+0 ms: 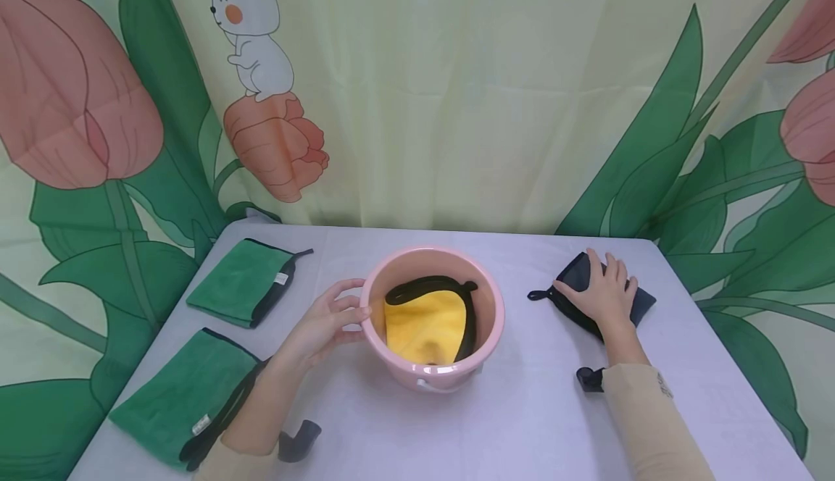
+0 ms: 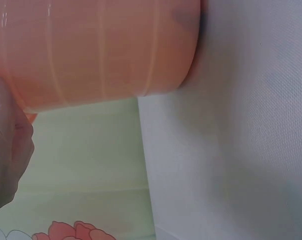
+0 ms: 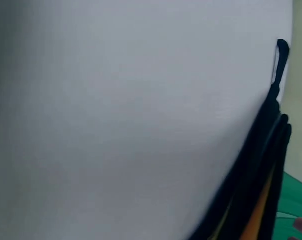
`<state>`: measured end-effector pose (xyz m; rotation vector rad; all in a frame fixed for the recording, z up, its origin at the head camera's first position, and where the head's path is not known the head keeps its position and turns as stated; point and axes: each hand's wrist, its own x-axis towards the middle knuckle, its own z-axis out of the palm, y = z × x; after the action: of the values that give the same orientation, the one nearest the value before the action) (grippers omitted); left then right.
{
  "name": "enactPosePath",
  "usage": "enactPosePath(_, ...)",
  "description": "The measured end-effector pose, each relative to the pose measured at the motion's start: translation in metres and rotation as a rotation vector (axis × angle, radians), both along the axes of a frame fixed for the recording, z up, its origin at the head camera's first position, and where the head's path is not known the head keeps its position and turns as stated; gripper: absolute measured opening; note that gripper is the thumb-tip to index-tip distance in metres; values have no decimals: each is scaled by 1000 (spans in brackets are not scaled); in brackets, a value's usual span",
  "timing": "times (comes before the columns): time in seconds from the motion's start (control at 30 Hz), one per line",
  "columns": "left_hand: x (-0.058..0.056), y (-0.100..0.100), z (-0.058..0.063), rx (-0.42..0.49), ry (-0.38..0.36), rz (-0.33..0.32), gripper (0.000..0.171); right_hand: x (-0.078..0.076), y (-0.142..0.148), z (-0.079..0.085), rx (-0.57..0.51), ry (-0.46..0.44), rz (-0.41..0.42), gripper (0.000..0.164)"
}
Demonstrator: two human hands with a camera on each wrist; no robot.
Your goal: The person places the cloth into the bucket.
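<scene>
A pink bucket (image 1: 433, 377) stands in the middle of the table, with a folded yellow cloth (image 1: 424, 325) edged in black inside it. My left hand (image 1: 335, 318) grips the bucket's left rim; the left wrist view shows its bent fingers against the bucket wall, while some fingertips are hidden. Over at the right, my right hand (image 1: 607, 289) rests with spread fingers on a folded dark cloth (image 1: 574, 275) that has a hanging loop. From the side, in the right wrist view, the dark cloth (image 3: 250, 175) shows layered edges and a strip of orange-yellow.
Two folded green cloths with black edging lie at the left, a smaller one (image 1: 241, 282) behind a larger one (image 1: 183, 401). The white-covered table (image 1: 457, 437) ends at a curtain (image 1: 457, 104) printed with tulips and a rabbit.
</scene>
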<state>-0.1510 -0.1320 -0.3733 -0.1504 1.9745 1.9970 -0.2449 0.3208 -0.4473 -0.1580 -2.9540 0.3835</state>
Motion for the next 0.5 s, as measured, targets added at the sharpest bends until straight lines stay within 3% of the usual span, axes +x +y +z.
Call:
enactPosePath(0.33,0,-1,-1,0,6,-5,55,7,6,-9,-3,-262,22,106)
enactPosePath(0.5,0,-1,-2,-5,5,6,55,5,9,-10,-19,-333,22,108)
